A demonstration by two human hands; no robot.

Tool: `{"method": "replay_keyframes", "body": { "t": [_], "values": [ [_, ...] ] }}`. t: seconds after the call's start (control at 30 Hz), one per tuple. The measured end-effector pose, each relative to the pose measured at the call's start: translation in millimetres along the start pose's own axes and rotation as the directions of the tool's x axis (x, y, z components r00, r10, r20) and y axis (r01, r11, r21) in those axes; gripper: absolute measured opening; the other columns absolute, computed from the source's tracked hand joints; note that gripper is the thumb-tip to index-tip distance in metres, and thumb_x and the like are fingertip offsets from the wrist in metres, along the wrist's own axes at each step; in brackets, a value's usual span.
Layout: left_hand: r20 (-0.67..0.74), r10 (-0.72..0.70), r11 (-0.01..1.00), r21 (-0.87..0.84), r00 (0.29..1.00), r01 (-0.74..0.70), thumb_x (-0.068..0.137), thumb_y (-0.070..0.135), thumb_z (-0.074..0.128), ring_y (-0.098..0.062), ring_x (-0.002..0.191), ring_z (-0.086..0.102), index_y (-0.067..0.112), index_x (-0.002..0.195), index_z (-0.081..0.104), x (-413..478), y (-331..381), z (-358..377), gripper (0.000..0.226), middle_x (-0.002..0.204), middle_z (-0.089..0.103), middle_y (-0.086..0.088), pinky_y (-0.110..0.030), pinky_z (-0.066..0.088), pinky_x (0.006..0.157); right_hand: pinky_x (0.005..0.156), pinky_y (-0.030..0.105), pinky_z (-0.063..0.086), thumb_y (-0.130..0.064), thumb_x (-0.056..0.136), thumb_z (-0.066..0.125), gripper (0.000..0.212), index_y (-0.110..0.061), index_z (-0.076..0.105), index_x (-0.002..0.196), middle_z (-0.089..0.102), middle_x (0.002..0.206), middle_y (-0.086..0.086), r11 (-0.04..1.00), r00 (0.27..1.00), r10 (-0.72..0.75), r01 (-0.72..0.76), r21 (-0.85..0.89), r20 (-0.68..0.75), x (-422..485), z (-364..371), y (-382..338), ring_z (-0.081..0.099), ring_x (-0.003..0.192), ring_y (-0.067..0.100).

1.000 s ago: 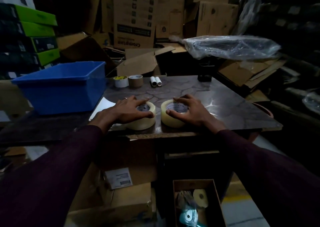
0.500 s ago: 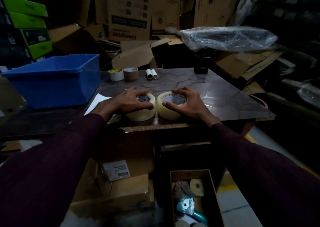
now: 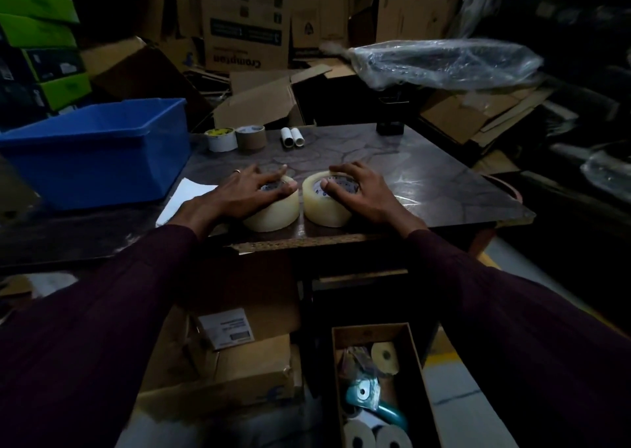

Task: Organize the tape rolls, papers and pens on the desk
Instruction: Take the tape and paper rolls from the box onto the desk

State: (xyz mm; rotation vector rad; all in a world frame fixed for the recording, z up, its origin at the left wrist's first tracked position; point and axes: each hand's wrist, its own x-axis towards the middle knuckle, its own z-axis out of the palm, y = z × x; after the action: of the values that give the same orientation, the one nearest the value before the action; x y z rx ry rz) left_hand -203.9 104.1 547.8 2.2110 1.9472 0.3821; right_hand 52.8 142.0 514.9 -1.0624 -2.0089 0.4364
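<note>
Left hand (image 3: 251,189): we see it laid flat over the left clear roll (image 3: 273,208); its fingers (image 3: 273,179) are spread apart and draped across the top and core, resting on the roll rather than wrapped round it.
Right hand (image 3: 362,193): the same on the right clear roll (image 3: 324,205); fingers splayed, thumb on the core, palm off to the outer side.
Rolls: both lie flat near the front edge of the table (image 3: 426,181), cores pointing up, just beside each other with a thin gap between.
Key relation: each roll sits directly under its own hand, so neither hand need cross over; the other tape, a white roll (image 3: 221,139) and a brown roll (image 3: 251,136), stands at the far left edge, well apart and straight ahead (nearer the left hand, we judge).
Paper (image 3: 184,201): a white sheet partly under the left wrist.
Pens: we cannot make any out.
Next move: we judge a forward slide would join the rolls to the far pair.
</note>
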Motion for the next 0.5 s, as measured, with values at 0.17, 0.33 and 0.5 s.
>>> {"method": "replay_keyframes", "body": {
  "t": [0.17,0.33,0.5],
  "values": [
    [0.001,-0.005,1.000,0.010,1.000,0.005,0.061,0.098,0.017,-0.035,0.125,0.042,0.056,0.143,0.023,0.7,-0.5,-1.1,0.092,0.127,0.044,-0.009,-0.050,0.036,0.103,0.095,0.037,0.054,-0.068,0.075,0.061,0.073,-0.019,0.062,0.130,0.056,0.122,0.001,1.000,1.000,0.007,-0.007,0.013,0.021,1.0,0.3,0.9,0.059,0.111,0.015],
    [-0.009,0.021,1.000,0.017,1.000,-0.021,0.063,0.096,0.019,-0.035,0.124,0.042,0.054,0.144,0.025,4.0,-1.9,0.9,0.092,0.128,0.045,-0.010,-0.047,0.037,0.100,0.096,0.038,0.052,-0.051,0.083,0.069,0.060,-0.017,0.061,0.131,0.055,0.122,0.004,1.000,0.999,0.012,-0.012,-0.005,0.032,3.6,0.6,3.8,0.058,0.112,0.018],
    [-0.029,0.030,0.999,0.031,0.999,-0.029,0.063,0.096,0.019,-0.034,0.121,0.044,0.053,0.144,0.026,7.9,-3.1,3.0,0.091,0.124,0.046,-0.011,-0.043,0.036,0.095,0.097,0.035,0.050,-0.045,0.085,0.070,0.055,-0.015,0.062,0.130,0.057,0.122,0.006,0.999,1.000,-0.001,0.002,-0.034,0.008,5.0,0.8,4.9,0.058,0.113,0.018]
  ]
}}
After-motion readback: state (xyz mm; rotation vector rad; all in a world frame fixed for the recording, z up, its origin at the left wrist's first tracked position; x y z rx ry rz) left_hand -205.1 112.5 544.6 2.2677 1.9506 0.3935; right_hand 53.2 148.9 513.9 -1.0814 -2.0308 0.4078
